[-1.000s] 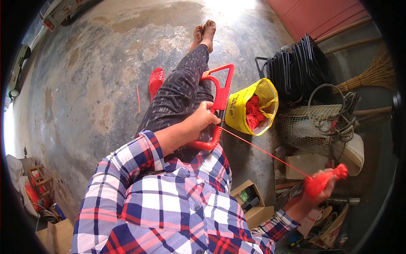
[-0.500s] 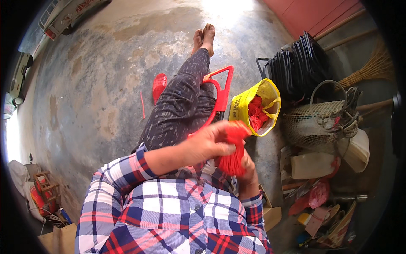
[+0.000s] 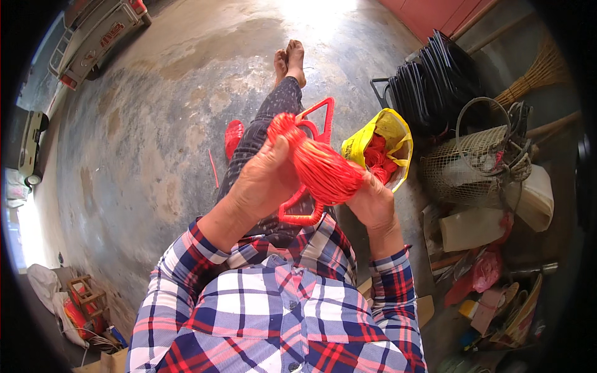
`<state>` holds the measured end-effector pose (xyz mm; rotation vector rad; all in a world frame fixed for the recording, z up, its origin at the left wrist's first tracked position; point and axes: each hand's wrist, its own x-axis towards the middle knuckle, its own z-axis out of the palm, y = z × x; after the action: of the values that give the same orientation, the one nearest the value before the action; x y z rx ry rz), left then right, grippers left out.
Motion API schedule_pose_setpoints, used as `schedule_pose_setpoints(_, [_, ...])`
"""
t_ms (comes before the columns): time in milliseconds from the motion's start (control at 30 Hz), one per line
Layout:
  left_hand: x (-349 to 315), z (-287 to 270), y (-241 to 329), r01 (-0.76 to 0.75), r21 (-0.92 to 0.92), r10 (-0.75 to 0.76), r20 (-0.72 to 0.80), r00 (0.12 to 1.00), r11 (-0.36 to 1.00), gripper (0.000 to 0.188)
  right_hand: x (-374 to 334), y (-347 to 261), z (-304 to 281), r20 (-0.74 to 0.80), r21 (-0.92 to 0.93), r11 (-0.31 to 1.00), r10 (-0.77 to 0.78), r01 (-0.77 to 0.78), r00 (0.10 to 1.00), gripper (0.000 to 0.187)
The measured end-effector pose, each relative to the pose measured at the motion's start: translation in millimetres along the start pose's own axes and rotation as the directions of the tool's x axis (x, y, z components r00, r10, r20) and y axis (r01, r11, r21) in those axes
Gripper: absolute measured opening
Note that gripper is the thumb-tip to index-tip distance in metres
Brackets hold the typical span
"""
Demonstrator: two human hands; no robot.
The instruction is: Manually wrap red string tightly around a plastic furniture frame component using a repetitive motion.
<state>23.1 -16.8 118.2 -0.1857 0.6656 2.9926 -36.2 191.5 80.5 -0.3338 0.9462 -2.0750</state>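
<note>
A thick bundle of glossy red cord stretches between my two hands above my lap. My left hand grips its upper left end, thumb on top. At the lower right end, my right hand is closed on the same bundle, with the fingertips partly hidden behind it. Beneath the bundle a red frame with a triangular end lies across my legs, its middle covered by the cord. Just right of my legs stands an open yellow bag holding more red cord.
Black folded frames lean at the right, beside a wire mesh basket and a straw broom. A red slipper and a thin red strip lie on the concrete floor. A vehicle stands at the far left.
The bundle has been raised and moved forward, and it is now drawn out lengthwise between my hands. My left hand has shifted left to one end; my right hand has come up into fuller view.
</note>
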Motion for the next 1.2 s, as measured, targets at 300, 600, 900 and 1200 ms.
schedule_pose_setpoints(300, [10.8, -9.5, 38.0, -0.232, 0.618, 0.263, 0.042, 0.964, 0.751, 0.046, -12.8, -8.1, -50.5, -0.150, 0.042, 0.981, -0.182, 0.190, 0.972, 0.033])
schedule_pose_setpoints(600, [-1.1, -48.8, -17.4, -0.402, 0.656, -0.366, 0.201, 0.909, -0.639, 0.032, 11.3, 26.2, -31.6, -0.198, -0.634, 0.683, 0.310, -0.363, 0.930, 0.036])
schedule_pose_setpoints(900, [13.1, -65.7, -26.2, -0.276, 0.926, 0.161, 0.323, 0.933, -0.258, 0.026, -2.1, 2.2, -42.1, 0.025, -0.997, 0.062, -0.273, 0.043, 0.962, 0.035])
schedule_pose_setpoints(1200, [32.1, -93.0, -66.8, 0.466, 0.572, -0.300, -0.364, 0.882, 0.675, 0.035, -52.8, -46.2, -85.1, -0.117, -0.332, 0.852, -0.463, 0.405, 0.878, 0.047])
